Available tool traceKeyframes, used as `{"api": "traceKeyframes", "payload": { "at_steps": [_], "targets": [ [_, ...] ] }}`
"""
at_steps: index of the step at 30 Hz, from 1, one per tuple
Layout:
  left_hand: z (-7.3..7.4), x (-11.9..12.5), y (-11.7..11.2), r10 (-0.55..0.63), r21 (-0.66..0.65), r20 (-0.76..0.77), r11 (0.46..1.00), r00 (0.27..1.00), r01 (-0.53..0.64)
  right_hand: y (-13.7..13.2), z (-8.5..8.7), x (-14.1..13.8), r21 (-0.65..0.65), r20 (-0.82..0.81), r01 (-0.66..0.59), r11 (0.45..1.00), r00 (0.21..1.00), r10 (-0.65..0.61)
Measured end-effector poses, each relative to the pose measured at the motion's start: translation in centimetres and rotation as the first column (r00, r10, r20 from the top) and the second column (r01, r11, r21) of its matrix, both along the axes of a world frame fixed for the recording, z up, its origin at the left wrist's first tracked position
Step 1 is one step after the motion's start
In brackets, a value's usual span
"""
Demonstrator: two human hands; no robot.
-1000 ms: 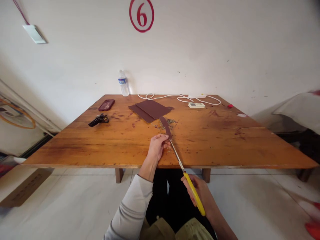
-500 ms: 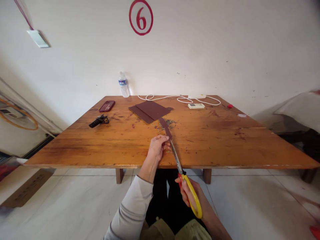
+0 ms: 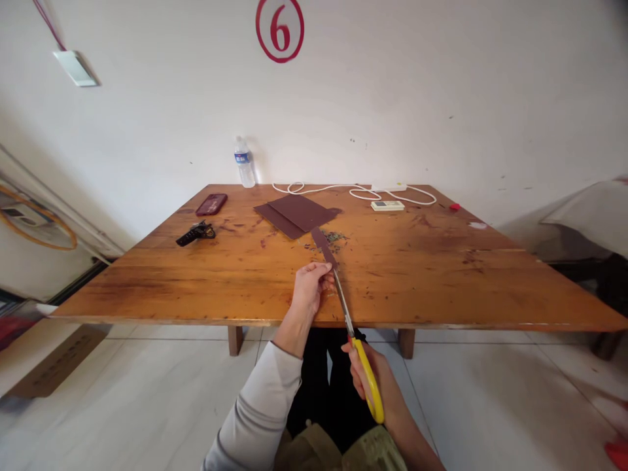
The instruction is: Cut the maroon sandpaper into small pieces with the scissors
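Note:
My left hand (image 3: 310, 285) is pinched on the near end of a narrow maroon strip (image 3: 323, 246), which stretches away from me over the table. In my right hand (image 3: 380, 371), past the table's front edge, are scissors with yellow and red handles (image 3: 373, 387). Their long blades point away from me and meet the strip right beside my left fingertips. The handles look drawn together; whether the blade tips are fully closed is too small to tell. Dark small scraps (image 3: 335, 240) lie around the strip's far part. Two maroon sheets (image 3: 304, 213) overlap just beyond it.
The wooden table (image 3: 441, 281) also bears a phone (image 3: 211, 204), a black bundled cord (image 3: 195, 233), a water bottle (image 3: 244, 163), a white power strip (image 3: 389, 187) with its cable, and a small white device (image 3: 387, 205). A cardboard box (image 3: 56, 363) stands on the floor at left.
My right hand has squeezed the scissor handles closer together, and the red handle is now mostly hidden. My left hand keeps its pinch on the strip. The view has shifted slightly.

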State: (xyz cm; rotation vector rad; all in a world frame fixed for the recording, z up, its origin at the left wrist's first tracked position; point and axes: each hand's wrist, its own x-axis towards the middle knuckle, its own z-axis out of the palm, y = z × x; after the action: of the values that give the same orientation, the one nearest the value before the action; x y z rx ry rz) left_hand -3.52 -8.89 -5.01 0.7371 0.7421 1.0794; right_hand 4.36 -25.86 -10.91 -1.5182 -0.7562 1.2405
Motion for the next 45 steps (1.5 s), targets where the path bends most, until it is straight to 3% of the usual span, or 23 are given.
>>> {"api": "traceKeyframes", "payload": {
  "at_steps": [13, 24, 30, 41, 45],
  "targets": [
    [0.3, 0.1, -0.2, 0.012, -0.007, -0.004, 1.000, 1.000, -0.012, 0.4, 0.3, -0.4, -0.088, -0.185, 0.061, 0.994, 0.980, -0.076],
    [0.2, 0.2, -0.1, 0.031, -0.031, 0.007, 0.999, 0.999, -0.031, -0.1, -0.3, -0.2, -0.021, -0.080, 0.070, 0.997, 0.994, -0.071],
    [0.2, 0.2, 0.0, 0.024, -0.048, 0.011, 0.999, 1.000, -0.023, -0.4, -0.9, 0.1, -0.050, -0.068, 0.058, 0.997, 0.996, -0.061],
    [0.1, 0.0, -0.1, 0.038, -0.024, 0.056, 0.999, 0.998, -0.036, -0.7, 1.0, 0.7, -0.043, 0.010, -0.047, 0.998, 0.999, 0.047],
    [0.1, -0.2, 0.0, 0.004, -0.018, 0.029, 1.000, 1.000, -0.004, -0.2, -0.1, 1.4, -0.078, -0.014, -0.010, 0.997, 1.000, 0.008]
  ]
}}
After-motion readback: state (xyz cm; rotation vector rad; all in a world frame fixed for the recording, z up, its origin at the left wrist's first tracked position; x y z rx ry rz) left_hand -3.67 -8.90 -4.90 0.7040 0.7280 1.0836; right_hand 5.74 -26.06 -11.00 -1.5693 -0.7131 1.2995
